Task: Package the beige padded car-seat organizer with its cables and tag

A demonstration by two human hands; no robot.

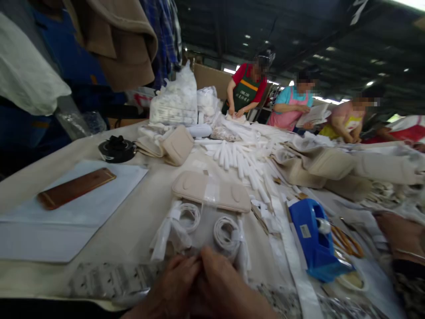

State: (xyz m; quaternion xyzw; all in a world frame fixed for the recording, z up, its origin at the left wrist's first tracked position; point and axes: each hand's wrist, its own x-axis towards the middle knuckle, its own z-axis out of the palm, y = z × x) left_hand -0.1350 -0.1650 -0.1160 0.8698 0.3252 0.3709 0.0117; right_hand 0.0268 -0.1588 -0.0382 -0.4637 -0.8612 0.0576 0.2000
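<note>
A beige handbag [229, 195] lies in front of me, a clear strip across its padded flap. On its near side are two coiled pale cords, the left coil [190, 218] and the right coil [226, 234], with white wrapping beside them. My left hand [177, 279] and my right hand [224, 281] meet at the near end of the handbag, thumbs and fingers closed together. What they pinch is hidden behind the knuckles. A strip of printed clear plastic [109, 280] runs under my wrists.
To the right stand a blue tape dispenser [307, 235] and orange-handled scissors [347, 241], near another person's arm [403, 239]. A phone [78, 187] rests on white sheets [43, 239] at left. White rolls [235, 159] and beige pieces [308, 164] lie farther back; several co-workers stand beyond.
</note>
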